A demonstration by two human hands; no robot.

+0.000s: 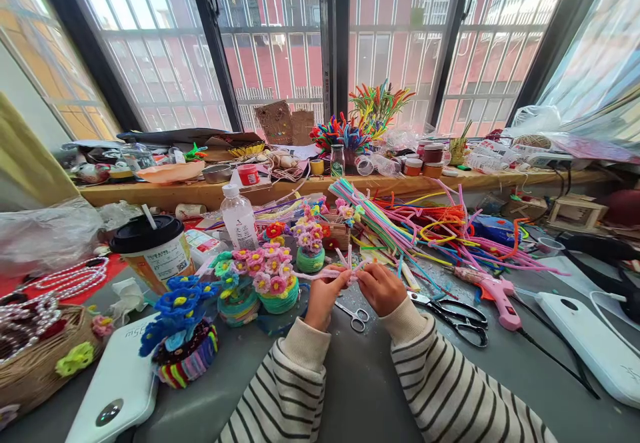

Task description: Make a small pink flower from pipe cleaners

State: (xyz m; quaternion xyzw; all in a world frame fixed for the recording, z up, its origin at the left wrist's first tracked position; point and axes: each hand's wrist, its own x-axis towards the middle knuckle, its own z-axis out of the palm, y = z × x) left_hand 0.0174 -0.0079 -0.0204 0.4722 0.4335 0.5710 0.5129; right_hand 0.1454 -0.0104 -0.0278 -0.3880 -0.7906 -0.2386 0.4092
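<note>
No wording can be read with certainty: the paper takeaway cup (163, 260) at left carries a line of dark capital letters too blurred to make out, with a square QR code (183, 265) at the lower right of its label. Small black print on the clear plastic bottle (239, 220), and pale grey characters on the white device (117, 376) at front left, are also illegible. The red tub (249, 175) and small glass bottle (337, 161) bear labels too tiny to decipher.
</note>
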